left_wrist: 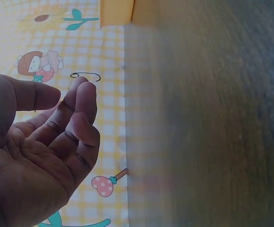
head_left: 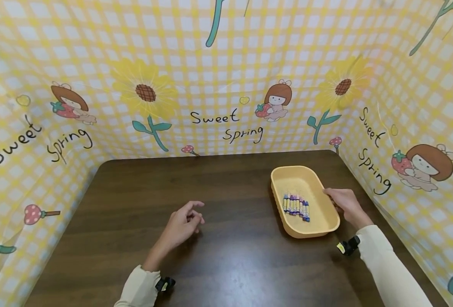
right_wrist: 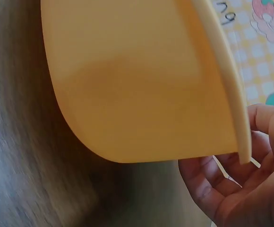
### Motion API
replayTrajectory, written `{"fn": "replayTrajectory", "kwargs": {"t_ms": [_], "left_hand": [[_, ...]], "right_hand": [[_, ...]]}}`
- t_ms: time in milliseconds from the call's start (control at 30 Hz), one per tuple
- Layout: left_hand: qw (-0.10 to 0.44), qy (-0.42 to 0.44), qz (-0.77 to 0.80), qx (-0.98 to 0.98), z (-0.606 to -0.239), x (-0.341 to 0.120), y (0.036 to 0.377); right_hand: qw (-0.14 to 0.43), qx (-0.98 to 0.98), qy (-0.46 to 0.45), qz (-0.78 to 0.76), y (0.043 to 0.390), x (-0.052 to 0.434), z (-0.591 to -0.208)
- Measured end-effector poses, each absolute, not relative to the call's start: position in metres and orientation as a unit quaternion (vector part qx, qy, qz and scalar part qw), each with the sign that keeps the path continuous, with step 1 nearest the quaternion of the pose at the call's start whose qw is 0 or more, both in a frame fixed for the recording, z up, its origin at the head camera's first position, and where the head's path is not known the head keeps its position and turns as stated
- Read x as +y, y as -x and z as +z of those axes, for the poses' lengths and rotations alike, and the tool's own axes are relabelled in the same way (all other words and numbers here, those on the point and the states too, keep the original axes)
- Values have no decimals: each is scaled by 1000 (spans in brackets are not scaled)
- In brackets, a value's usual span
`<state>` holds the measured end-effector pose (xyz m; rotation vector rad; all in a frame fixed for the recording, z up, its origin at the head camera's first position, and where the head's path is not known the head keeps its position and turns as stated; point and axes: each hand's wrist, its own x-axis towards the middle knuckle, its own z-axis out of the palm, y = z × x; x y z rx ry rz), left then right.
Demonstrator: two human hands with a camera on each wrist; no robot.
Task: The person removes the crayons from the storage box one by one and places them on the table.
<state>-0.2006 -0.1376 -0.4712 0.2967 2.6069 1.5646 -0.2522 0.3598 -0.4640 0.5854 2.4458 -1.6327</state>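
Two hands are at work over our dark wooden table (head_left: 134, 221). Our right hand (head_left: 347, 206) rests against the right rim of the yellow tray (head_left: 287, 175); the right wrist view shows its fingers (right_wrist: 264, 118) curled under the rim from outside, with the tray's wall filling most of that picture. The tray sits on the right part of the table, near the back corner, and a row of crayons (head_left: 296, 205) lies side by side on its floor. Our left hand (head_left: 182, 224) hovers over the middle of the table, well apart from the tray, holding nothing, its fingers (left_wrist: 78, 109) loosely bent and close together. A yellow checked backdrop (head_left: 226, 76) printed with sunflowers stands around the table on three sides.
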Motion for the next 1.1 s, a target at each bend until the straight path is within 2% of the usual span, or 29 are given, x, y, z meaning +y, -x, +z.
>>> {"fn": "replayTrajectory", "kwargs": {"t_ms": [567, 1100], "left_hand": [[49, -92, 508, 855, -475, -147, 198], [50, -93, 506, 856, -474, -158, 195]], "right_hand": [[120, 814, -122, -556, 253, 299, -469], [132, 810, -74, -566, 252, 239, -473]]}}
